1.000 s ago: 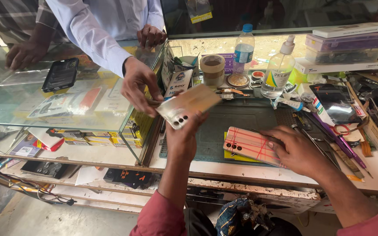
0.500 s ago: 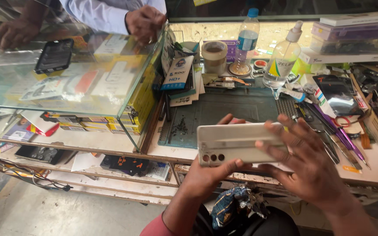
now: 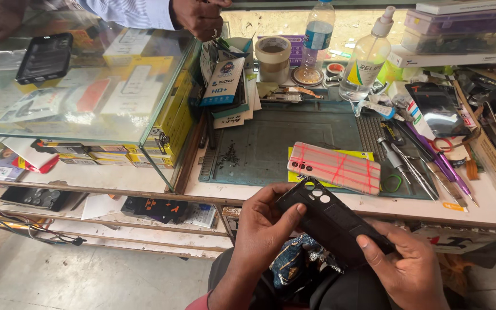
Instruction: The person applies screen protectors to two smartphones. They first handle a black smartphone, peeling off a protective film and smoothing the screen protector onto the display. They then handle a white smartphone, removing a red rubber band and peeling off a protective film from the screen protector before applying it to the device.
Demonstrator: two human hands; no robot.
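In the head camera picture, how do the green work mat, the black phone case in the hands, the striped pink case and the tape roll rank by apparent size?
1. Green work mat.
2. Black phone case, though it is nearer the camera, so it may only look bigger than the next.
3. Striped pink case.
4. Tape roll.

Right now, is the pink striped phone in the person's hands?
No, the pink striped phone lies on the green work mat, while the left hand and the right hand hold a black phone case.

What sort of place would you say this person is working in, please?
Probably a phone repair stall: a green work mat with screwdrivers, a glass display counter of boxed accessories, and both hands on a black phone case.
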